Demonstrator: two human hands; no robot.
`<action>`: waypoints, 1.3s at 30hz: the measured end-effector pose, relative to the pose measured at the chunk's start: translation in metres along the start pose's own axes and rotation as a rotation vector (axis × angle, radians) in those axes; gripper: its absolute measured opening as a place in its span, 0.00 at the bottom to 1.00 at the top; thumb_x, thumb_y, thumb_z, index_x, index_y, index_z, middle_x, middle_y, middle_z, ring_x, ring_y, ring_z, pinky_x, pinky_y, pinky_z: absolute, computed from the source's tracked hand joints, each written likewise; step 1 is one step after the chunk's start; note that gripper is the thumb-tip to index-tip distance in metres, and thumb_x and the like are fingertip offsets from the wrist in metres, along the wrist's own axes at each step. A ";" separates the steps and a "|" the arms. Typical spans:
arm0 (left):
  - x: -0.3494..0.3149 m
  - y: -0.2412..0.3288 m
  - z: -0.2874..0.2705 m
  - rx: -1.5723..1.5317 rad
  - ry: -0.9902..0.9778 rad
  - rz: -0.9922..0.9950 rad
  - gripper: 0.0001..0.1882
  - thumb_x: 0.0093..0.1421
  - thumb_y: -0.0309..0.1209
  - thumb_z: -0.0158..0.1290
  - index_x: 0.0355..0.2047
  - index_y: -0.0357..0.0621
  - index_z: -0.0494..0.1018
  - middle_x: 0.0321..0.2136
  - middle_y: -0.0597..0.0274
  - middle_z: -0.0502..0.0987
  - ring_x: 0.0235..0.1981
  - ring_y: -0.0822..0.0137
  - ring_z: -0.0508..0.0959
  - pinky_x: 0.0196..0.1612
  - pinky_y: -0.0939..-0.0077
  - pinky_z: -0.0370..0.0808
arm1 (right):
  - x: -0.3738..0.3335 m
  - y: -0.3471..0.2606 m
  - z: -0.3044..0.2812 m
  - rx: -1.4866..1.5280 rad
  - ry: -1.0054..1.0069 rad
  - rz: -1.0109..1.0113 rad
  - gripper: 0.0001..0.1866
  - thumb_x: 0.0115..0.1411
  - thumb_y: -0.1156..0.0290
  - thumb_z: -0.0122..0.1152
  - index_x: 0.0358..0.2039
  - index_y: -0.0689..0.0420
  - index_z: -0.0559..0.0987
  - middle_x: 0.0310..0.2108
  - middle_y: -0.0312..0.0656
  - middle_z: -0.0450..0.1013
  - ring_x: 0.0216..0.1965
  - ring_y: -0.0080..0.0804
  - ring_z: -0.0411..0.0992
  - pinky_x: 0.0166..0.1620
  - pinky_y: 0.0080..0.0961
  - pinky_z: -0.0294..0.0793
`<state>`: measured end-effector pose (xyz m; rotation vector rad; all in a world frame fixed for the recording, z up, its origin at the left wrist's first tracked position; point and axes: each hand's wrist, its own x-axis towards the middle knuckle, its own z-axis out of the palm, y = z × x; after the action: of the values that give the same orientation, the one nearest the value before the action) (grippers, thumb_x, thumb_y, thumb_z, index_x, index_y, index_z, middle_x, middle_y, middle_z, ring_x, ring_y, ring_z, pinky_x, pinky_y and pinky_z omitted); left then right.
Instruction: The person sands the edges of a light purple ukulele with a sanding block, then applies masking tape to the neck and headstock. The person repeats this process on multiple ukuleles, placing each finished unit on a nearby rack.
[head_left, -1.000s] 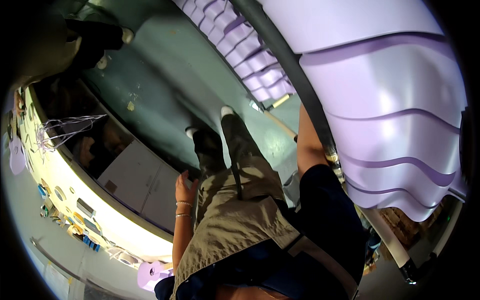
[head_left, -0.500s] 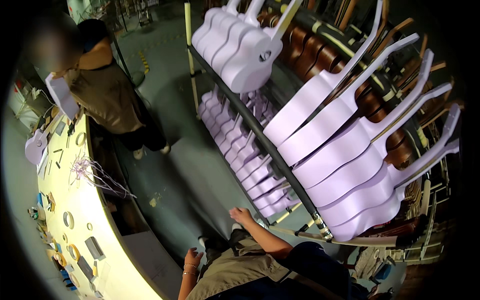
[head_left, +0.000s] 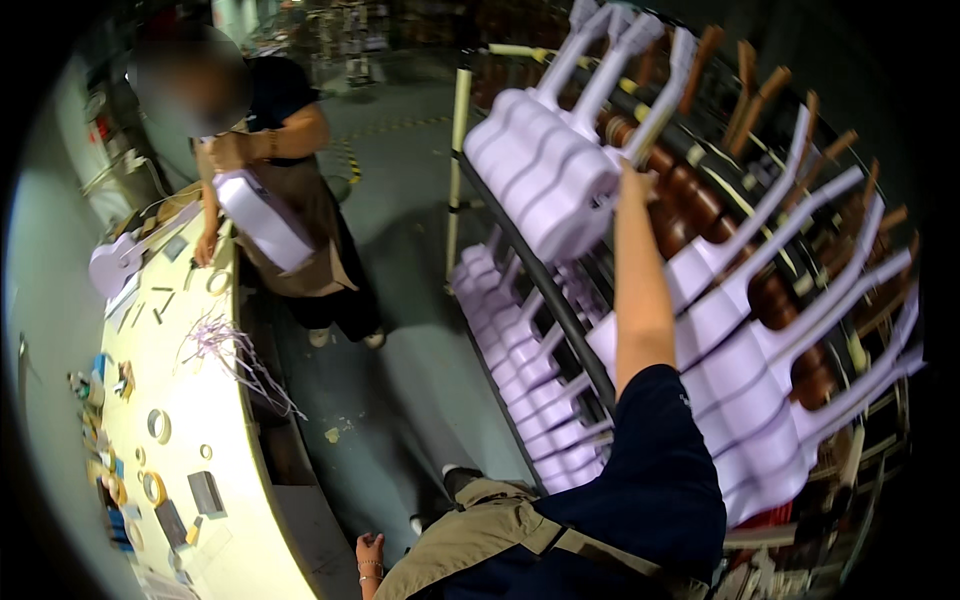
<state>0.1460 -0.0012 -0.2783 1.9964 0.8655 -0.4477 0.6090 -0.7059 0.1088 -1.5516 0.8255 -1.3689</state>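
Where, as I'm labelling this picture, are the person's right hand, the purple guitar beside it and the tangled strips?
Right hand (head_left: 634, 182), head view, middle of the hand.
Purple guitar (head_left: 577, 224), head view, on its body.
Tangled strips (head_left: 214, 338), head view, middle of the bunch.

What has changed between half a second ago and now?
The right grip has reached forward to the lower neck of a lilac guitar on the rack; whether it has closed is unclear. The left grip stays low beside the table, and the tangled strips still lie on top.
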 end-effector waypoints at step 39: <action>-0.258 0.137 -0.190 -2.239 1.084 0.949 0.18 0.57 0.46 0.53 0.27 0.46 0.63 0.19 0.69 0.64 0.24 0.72 0.69 0.59 0.60 0.60 | -0.612 -0.150 -0.078 0.449 -1.863 -0.718 0.29 0.57 0.57 0.57 0.56 0.58 0.65 0.56 0.51 0.60 0.61 0.46 0.54 0.62 0.42 0.50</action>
<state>0.0632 0.0053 0.0606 0.0465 0.2848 1.5994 0.4174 -0.1094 0.0038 -1.9145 -1.1436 0.0108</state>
